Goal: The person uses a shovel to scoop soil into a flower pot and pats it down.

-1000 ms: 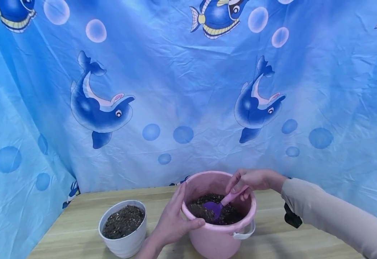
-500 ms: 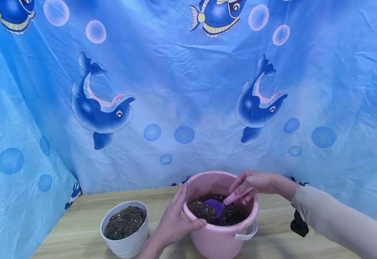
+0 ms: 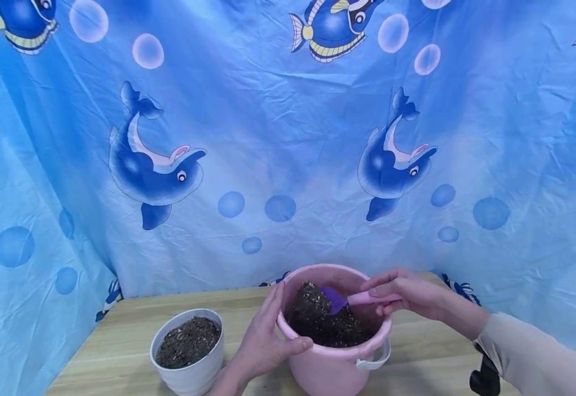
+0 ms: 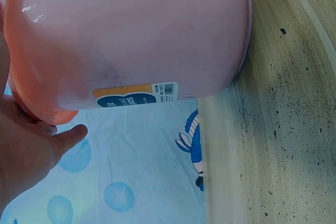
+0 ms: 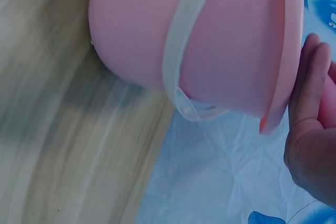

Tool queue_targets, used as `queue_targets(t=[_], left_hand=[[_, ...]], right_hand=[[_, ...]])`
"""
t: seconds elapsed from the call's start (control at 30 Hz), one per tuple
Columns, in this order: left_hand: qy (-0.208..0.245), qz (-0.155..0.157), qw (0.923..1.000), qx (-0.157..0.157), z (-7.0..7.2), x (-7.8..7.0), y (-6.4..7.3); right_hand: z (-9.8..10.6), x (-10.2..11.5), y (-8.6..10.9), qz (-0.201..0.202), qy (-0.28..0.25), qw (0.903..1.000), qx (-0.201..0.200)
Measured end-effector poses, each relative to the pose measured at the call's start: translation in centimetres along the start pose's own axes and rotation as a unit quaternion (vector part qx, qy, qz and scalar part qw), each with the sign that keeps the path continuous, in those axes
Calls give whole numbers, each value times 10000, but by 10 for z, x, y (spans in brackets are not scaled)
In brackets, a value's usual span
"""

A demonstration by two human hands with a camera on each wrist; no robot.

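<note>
A pink bucket with dark soil inside stands on the table. My left hand holds its left side at the rim, the thumb lying along the front edge. My right hand grips the pink handle of a trowel over the bucket's right rim. The trowel's purple blade bears a heaped clump of soil, within the bucket's mouth. In the right wrist view, only part of the handle shows behind the fingers. In the left wrist view, the bucket's outer wall fills the top.
A white pot filled with soil stands left of the bucket, close to my left forearm. The bucket's white handle hangs down at its right front. Soil crumbs dot the wooden table. A blue dolphin-print cloth hangs behind.
My right hand has moved right and levelled the trowel. The blade has come up out of the soil with a clump on it. My left hand has stayed on the bucket.
</note>
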State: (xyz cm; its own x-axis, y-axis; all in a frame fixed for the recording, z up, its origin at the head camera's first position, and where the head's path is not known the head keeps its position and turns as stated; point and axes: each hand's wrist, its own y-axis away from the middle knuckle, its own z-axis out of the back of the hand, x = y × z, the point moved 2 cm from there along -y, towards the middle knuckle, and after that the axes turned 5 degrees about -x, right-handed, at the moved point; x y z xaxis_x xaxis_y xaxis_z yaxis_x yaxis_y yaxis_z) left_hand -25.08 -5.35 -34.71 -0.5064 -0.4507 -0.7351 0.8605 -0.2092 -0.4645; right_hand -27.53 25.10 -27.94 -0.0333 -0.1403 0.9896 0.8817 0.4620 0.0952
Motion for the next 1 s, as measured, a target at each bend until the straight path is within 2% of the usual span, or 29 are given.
queue_targets(t=[0.3, 0.57, 0.7, 1.0], left_hand=[[-9, 176, 9998, 66, -1, 1, 2], [-46, 271, 9996, 67, 3, -1, 0], [-133, 251, 9996, 74, 5, -2, 2], [-377, 149, 9992, 8, 15, -3, 9]], right_hand=[[-9, -2, 19, 214, -167, 9990, -363], [-18, 7, 31, 213, -161, 9945, -1011], [-21, 11, 37, 258, -49, 9923, -1211], [-19, 18, 43, 285, -11, 9951, -948]])
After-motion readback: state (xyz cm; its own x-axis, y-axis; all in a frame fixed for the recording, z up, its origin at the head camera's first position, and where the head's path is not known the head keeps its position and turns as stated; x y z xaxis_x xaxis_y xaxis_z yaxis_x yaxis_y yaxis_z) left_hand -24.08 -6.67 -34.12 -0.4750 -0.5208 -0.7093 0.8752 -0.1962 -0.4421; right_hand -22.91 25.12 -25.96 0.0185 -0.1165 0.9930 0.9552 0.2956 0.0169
